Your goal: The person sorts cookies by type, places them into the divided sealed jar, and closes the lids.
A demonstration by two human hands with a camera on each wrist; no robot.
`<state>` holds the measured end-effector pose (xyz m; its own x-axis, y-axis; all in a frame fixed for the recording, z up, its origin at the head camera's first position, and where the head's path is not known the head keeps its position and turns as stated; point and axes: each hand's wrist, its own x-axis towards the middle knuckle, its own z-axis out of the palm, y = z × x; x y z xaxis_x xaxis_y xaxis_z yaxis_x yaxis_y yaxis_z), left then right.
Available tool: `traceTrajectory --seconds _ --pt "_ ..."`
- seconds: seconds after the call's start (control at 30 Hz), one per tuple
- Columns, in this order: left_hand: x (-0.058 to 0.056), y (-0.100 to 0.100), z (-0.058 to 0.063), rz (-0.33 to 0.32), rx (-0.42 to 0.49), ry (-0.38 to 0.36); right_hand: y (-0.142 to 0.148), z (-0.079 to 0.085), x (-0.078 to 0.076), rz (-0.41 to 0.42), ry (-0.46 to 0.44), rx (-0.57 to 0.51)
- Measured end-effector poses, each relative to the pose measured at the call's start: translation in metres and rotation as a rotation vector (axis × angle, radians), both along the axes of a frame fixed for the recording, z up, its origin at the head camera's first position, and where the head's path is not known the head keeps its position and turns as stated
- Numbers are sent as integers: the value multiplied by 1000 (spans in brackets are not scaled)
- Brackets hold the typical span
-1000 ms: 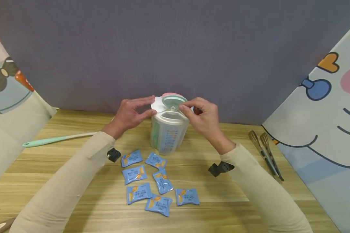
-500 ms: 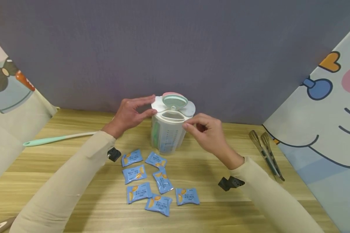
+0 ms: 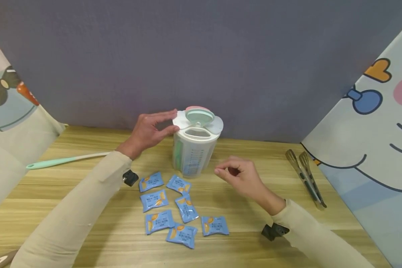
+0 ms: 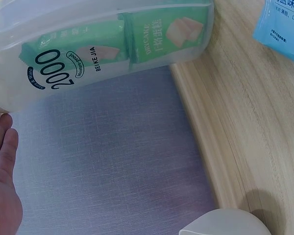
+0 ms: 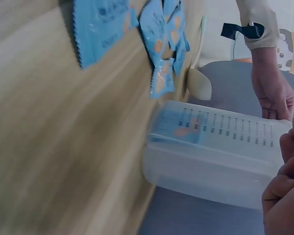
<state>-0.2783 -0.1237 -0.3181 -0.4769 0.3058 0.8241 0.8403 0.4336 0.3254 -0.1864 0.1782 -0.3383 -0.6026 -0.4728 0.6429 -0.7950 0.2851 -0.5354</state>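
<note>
Container (image 3: 194,160): clear plastic, graduated front, upright at the middle of the tabletop's (image 3: 117,247) far edge. White lid (image 3: 181,120); mint flap (image 3: 200,117) tilted up, pink flap (image 3: 198,108) behind it, crescent-shaped opening (image 3: 197,132) at the front. Green packets (image 4: 164,34) show through one wall; blue contents (image 5: 174,128) show low behind the graduations.

Left hand (image 3: 147,130): fingers straight, spread from the thumb, tips touching the lid's left end.

Right hand (image 3: 241,175): apart from the container, raised to its near right; fingers curled, thumb and forefinger tips brought together.

Blue packets (image 3: 155,201), seven: loose cluster between the container and the tabletop's near edge, in front of the container; some touch or overlap, one sits slightly apart toward the right.

Mint-handled utensil (image 3: 58,162): along the tabletop's far left, handle toward the left edge; left forearm (image 3: 70,208) crosses in front of its pale shaft.

Metal tongs (image 3: 306,178): slotted ends toward the far right corner, beside the right edge, well apart from both hands.

Brown handle (image 3: 1,259): toward the near left corner, partly covered by the left sleeve.

Grey panel (image 3: 221,67): upright at the far edge, close behind the container.

Cartoon panels (image 3: 372,156): one at each side edge.
</note>
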Motion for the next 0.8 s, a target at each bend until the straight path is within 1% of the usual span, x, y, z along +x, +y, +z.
traceTrajectory --seconds 0.17,0.27,0.37,0.43,0.63,0.8 --pt "1 0 0 -2 1 -10 5 -12 4 7 -85 0" --pt "1 0 0 -7 0 -18 8 -18 6 47 -152 -17" --pt "2 0 0 -10 -3 -28 12 -25 6 106 -226 -5" --pt "2 0 0 -10 -4 -33 15 -32 5 138 -266 32" --pt "1 -1 0 -3 -5 -36 27 -53 2 232 -435 146" --pt "1 0 1 -12 -6 -47 35 -63 0 299 -525 200"
